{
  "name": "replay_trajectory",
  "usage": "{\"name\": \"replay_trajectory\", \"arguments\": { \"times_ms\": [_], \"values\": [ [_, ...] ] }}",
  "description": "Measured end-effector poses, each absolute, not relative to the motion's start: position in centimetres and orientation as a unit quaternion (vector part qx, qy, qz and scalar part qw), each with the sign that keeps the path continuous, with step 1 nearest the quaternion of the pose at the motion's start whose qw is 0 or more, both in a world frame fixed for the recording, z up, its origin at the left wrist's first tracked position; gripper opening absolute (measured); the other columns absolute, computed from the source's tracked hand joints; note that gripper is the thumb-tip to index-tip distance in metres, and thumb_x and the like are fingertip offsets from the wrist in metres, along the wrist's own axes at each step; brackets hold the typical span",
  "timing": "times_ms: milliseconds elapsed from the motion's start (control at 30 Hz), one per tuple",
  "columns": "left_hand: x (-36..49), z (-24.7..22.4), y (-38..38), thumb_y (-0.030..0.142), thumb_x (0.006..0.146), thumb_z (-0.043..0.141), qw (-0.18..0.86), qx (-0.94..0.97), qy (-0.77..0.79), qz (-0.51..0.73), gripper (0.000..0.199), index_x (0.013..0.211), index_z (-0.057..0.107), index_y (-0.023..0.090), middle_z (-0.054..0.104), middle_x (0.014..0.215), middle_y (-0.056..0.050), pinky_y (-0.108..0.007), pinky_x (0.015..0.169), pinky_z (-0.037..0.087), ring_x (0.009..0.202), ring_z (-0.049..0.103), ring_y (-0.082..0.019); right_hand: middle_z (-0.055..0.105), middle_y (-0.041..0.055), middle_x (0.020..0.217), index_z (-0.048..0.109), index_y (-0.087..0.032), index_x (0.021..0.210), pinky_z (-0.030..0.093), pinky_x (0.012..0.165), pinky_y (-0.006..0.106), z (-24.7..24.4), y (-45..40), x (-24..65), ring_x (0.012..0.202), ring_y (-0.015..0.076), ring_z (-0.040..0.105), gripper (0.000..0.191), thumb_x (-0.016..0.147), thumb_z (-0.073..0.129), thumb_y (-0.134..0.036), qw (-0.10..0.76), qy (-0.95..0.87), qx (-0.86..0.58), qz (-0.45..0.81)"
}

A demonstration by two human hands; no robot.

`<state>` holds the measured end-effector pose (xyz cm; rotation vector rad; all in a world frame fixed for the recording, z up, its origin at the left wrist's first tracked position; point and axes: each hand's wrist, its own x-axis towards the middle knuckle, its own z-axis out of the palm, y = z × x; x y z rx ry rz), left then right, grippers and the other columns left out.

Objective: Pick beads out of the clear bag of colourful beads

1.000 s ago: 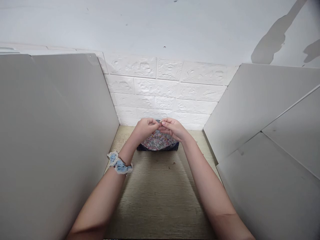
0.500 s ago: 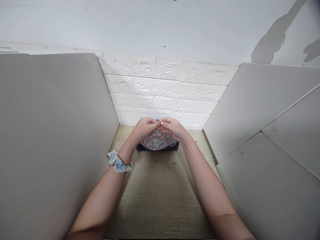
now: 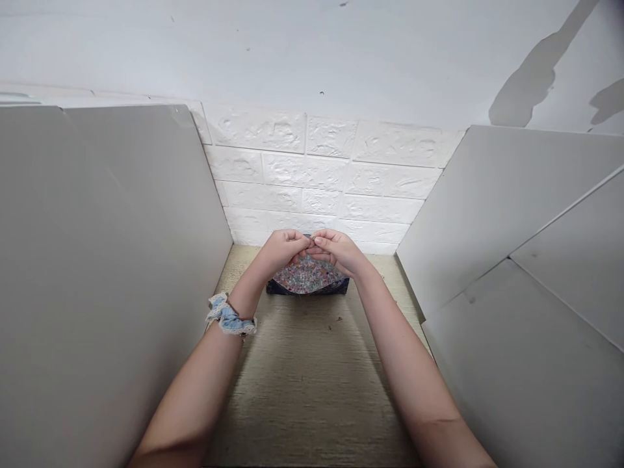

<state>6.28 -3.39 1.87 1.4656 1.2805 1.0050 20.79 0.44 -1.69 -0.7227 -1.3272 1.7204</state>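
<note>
My left hand (image 3: 287, 249) and my right hand (image 3: 336, 249) meet fingertip to fingertip, thumbs pinched against the fingers. Whatever sits between the fingertips is too small to make out. Right below them a dark box or tray (image 3: 280, 288) stands on the table, its back part covered by my hands. Many small multicoloured beads (image 3: 309, 276), pink, white and pale blue-green, fill it, with a curved front edge to the heap. Around my left wrist is a blue and white scrunchie (image 3: 231, 316).
The pale wood-grain table (image 3: 302, 383) carries a few tiny dark bits (image 3: 334, 323) in front of the box. Grey panels, left (image 3: 112, 260) and right (image 3: 487, 208), hem in the space. Behind the box rises a white brick-patterned wall (image 3: 322, 172).
Both hands stay nearly in place, fingertips still together. The left fingers have shifted very slightly, and the whole view has moved a touch.
</note>
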Motion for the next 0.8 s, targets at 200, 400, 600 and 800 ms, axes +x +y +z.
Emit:
{"name": "replay_trajectory", "arguments": {
  "times_ms": [200,400,600,800],
  "values": [
    [6.34,1.93,-3.47,0.022,0.068,0.051,0.450,0.600,0.520,0.408,0.017,0.055,0.044,0.014,0.039,0.036,0.006,-0.017,0.036,0.021,0.033,0.030,-0.003,0.060,-0.0007,0.072,0.051,-0.015,0.079,0.050,0.065,0.019,-1.62,0.32,20.74,0.068,0.0077,0.061,0.013,0.071,0.059,-0.021,0.411,-0.525,-0.292,0.686],
    [6.35,1.91,-3.38,0.022,0.068,0.051,0.450,0.599,0.520,0.410,0.017,0.055,0.044,0.015,0.040,0.036,0.006,-0.017,0.036,0.022,0.033,0.032,-0.003,0.060,-0.0012,0.073,0.050,-0.015,0.078,0.050,0.064,0.018,-1.74,0.41,20.74,0.067,0.0075,0.061,0.012,0.072,0.058,-0.020,0.414,-0.521,-0.281,0.691],
    [6.44,2.18,-3.65,0.022,0.070,0.052,0.437,0.609,0.530,0.397,0.018,0.056,0.045,0.014,0.039,0.036,0.007,-0.016,0.036,0.023,0.033,0.032,-0.003,0.061,-0.0012,0.072,0.052,-0.015,0.078,0.050,0.065,0.019,-2.06,0.59,20.65,0.067,0.0080,0.061,0.015,0.069,0.062,-0.023,0.417,-0.518,-0.271,0.696],
    [6.47,2.33,-3.61,0.021,0.071,0.052,0.436,0.605,0.538,0.393,0.016,0.057,0.046,0.013,0.042,0.039,0.006,-0.016,0.036,0.023,0.034,0.033,-0.003,0.061,-0.0012,0.074,0.052,-0.016,0.079,0.050,0.063,0.018,-2.27,0.70,20.74,0.067,0.0087,0.062,0.020,0.067,0.065,-0.026,0.420,-0.512,-0.255,0.705]
  ]
}}
